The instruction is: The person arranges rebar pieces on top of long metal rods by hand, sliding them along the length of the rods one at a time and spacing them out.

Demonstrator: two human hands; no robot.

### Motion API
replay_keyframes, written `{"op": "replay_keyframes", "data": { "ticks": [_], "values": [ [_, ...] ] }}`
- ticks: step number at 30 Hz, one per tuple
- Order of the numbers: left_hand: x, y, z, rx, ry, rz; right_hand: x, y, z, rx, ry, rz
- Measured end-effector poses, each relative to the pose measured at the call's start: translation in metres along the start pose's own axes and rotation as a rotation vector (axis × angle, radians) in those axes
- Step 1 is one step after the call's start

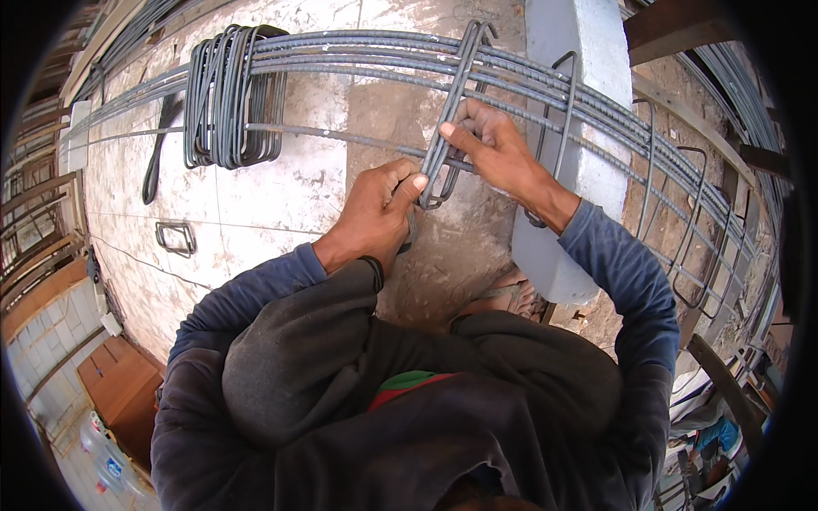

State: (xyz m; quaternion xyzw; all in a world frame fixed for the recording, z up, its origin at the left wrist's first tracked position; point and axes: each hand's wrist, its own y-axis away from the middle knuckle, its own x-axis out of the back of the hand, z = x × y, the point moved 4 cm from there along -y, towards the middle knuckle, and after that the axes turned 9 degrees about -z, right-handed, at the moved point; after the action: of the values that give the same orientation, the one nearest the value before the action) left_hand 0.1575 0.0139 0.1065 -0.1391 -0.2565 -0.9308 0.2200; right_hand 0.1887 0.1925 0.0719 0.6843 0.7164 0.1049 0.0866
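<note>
- The left hand has its fingers closed around the lower end of the held ties, with the thumb along the near side.
- The right hand grips the same ties farther up, its thumb pressed on the wire and its other fingers curled behind.
- The held ties stand at a slant around the bars, their upper end bent above the top bars and their lower end below the low bar. How many ties are in the grip, I cannot tell.
- To the left, a thick bundle of ties hangs around the bars, well apart from the hands.
- To the right, more ties hang spaced out along the bars, the nearest just beyond the right hand.
- A pale block lies under the bars on the right, and a small block shows near their left end.
- A small ring of bent wire lies on the floor, below the bundle.
- 1 foot shows beside the pale block.
- A brown box stands at lower left, near a clear bottle.
</note>
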Motion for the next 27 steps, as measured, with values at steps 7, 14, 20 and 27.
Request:
{"op": "replay_keyframes", "data": {
  "ticks": [7, 14, 20, 27],
  "values": [
    [0.004, 0.005, -0.01, -0.048, 0.145, 0.072, 0.005, -0.001, 0.007, -0.065, -0.213, 0.041],
    [0.013, 0.015, -0.004, -0.049, -0.021, 0.117, 0.003, 0.0, 0.002, -0.124, -0.325, 0.081],
    [0.023, 0.025, -0.007, -0.032, -0.008, 0.149, 0.005, 0.005, 0.004, -0.183, -0.073, 0.104],
    [0.023, 0.026, -0.026, -0.008, 0.018, 0.144, 0.0, 0.002, -0.007, -0.174, -0.141, 0.047]
  ]
}}
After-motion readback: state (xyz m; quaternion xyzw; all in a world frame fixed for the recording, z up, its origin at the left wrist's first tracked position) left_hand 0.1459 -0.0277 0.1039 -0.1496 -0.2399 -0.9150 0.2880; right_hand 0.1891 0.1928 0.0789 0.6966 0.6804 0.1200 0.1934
